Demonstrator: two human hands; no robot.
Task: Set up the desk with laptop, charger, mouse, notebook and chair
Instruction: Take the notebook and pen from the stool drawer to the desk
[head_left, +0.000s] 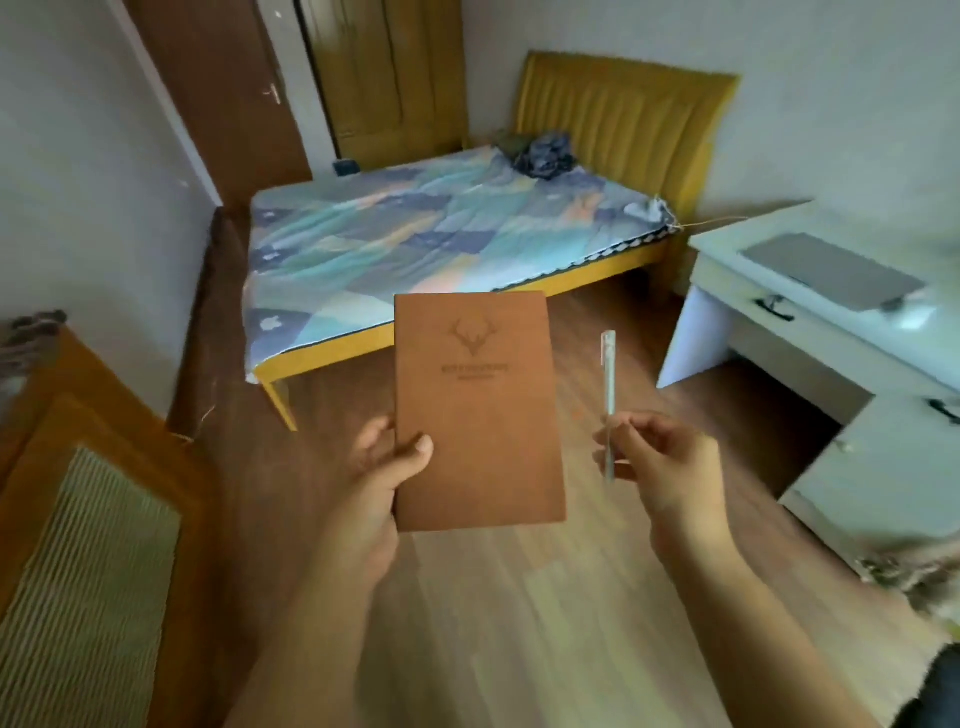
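My left hand (370, 486) holds a brown notebook (478, 410) with a stamped deer-head emblem, upright in front of me, thumb on its lower left cover. My right hand (660, 465) pinches a clear pen (609, 384) that points up. Both are held above the wooden floor in mid-room. At the right stands a white desk (727, 244) with a closed grey laptop (831, 270) lying on its top. A small white object (917, 317) sits beside the laptop's near corner; it is too blurred to identify.
A bed (441, 244) with a patterned sheet and yellow headboard fills the far side. A wooden seat with a woven green pad (88, 561) is at the lower left. A brown door (228, 93) stands at the back left. Desk drawers with dark handles (776, 307) face me.
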